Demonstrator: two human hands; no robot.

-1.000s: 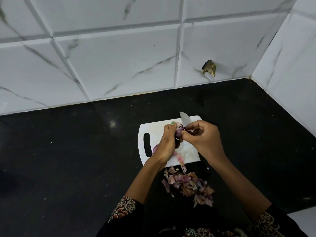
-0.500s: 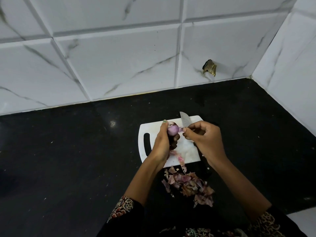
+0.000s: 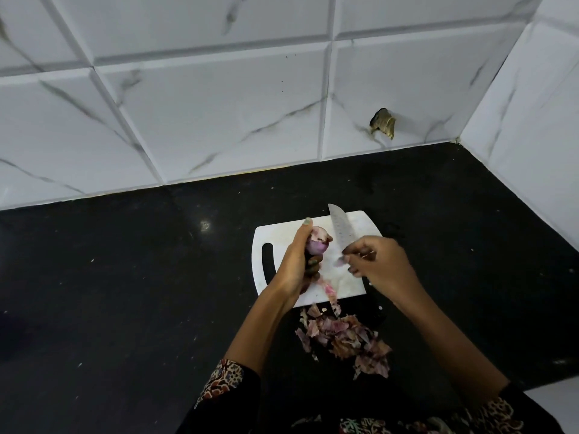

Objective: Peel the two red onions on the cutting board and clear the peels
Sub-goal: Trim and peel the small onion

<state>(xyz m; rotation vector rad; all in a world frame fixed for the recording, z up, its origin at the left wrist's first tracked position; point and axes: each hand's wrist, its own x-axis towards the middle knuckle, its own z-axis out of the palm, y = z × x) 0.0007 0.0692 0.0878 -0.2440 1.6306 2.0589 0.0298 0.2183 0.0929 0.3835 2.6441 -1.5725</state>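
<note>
Peeling of a red onion (image 3: 317, 243), centre frame.
Left hand (image 3: 296, 267) grips it; right hand (image 3: 377, 267) pinches a peel scrap (image 3: 340, 261) beside the knife (image 3: 341, 230). Next, likely: drop it on the peel pile (image 3: 343, 338).

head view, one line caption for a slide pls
Left hand grips a red onion over the cutting board; right hand holds a knife.

Open black countertop (image 3: 125, 292) is seen left and right of the cutting board (image 3: 282, 233); the near approach is blocked by heaped peels (image 3: 344, 336).
</note>
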